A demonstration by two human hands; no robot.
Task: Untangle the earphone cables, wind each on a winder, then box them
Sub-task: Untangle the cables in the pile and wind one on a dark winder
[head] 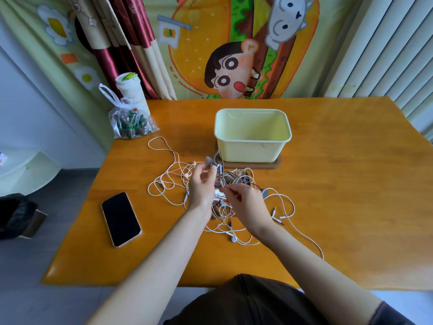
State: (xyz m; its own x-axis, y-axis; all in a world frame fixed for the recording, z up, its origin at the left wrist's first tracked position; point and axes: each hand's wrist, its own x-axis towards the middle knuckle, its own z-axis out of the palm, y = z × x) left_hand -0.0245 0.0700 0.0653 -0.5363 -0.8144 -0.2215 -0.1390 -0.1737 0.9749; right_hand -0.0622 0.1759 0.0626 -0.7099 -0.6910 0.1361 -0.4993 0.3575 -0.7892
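— Where are the earphone cables (pixel 236 175)?
— In 1 tangled heap on the counter (pixel 339 184), just in front of the yellow box (pixel 248 151) — it stands open on a brown lid (pixel 277 163).
— And the hands?
— The left hand (pixel 201 184) pinches a grey winder (pixel 211 161) above the heap; the right hand (pixel 248 205) pinches 1 white strand at its middle.
— Anything else?
— A phone (pixel 121 219) lies screen up on the left — a plastic bag (pixel 131 124) and cup (pixel 131 90) sit at the far-left corner.

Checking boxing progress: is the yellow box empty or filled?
Empty. The yellow box shows only bare inner walls and floor; the cables lie tangled on the table before it.
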